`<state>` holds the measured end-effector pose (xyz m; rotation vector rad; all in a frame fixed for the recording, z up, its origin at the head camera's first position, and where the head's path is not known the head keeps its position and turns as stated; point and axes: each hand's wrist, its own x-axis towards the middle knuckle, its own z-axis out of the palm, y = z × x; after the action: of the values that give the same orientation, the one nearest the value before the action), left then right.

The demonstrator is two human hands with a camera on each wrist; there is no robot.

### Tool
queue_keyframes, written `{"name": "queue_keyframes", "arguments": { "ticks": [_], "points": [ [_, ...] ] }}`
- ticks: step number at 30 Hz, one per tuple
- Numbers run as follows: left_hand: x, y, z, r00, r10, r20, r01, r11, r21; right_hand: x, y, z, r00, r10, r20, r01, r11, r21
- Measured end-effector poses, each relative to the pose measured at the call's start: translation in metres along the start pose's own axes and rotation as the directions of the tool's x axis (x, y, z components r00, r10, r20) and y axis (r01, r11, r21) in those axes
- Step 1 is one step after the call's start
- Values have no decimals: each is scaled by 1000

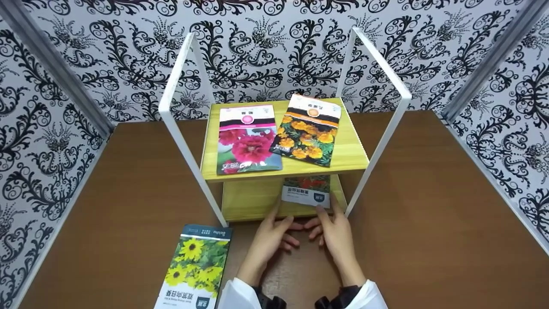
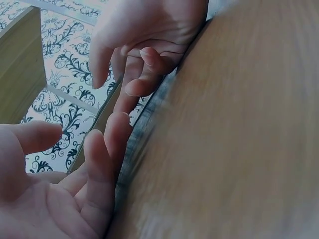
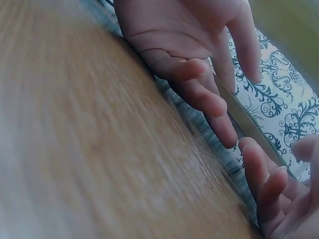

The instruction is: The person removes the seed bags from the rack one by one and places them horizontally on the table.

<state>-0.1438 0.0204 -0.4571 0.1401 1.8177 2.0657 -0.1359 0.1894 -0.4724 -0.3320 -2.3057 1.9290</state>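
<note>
Lower packet (image 1: 305,195): lying just far, apparently running near-far lengthwise.
Left hand (image 1: 269,237): resting loosely spread by left edge, clasping nothing.
Right hand (image 1: 337,234): likewise, sitting nearer, overlapping near edge.

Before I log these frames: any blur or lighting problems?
Head view: bright and fairly crisp, though the lower shelf looks duller than the upper shelf. Left wrist view: dimmer, tabletop blurred, fingers clearer. Right wrist view: also dimmer than the head view, foreground tabletop smeared, fingers clearer.
</note>
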Motion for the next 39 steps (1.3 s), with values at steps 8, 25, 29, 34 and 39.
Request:
{"name": "queue_keyframes", "arguments": {
  "ticks": [8, 25, 29, 34, 39],
  "points": [
    [-12, 10, -2, 999, 48, 18, -47, 999, -24, -2, 0, -1, 999, -13, -37, 14, 1000, 28],
    [-12, -5, -10, 987, 105, -118, -95, 991, 91, -5, 2, -2, 992, -36, -124, 46, 996, 74],
    [-18, 5, -10, 985, 116, -131, -102, 989, 107, -4, 3, -2, 988, -53, -147, 63, 996, 60],
    [-27, 20, -8, 978, 126, -163, -104, 985, 138, -4, 3, -2, 985, -64, -158, 69, 997, 27],
    [-28, 22, -10, 976, 123, -178, -102, 987, 122, -4, 3, -1, 986, -60, -153, 66, 997, 34]
  ]
}}
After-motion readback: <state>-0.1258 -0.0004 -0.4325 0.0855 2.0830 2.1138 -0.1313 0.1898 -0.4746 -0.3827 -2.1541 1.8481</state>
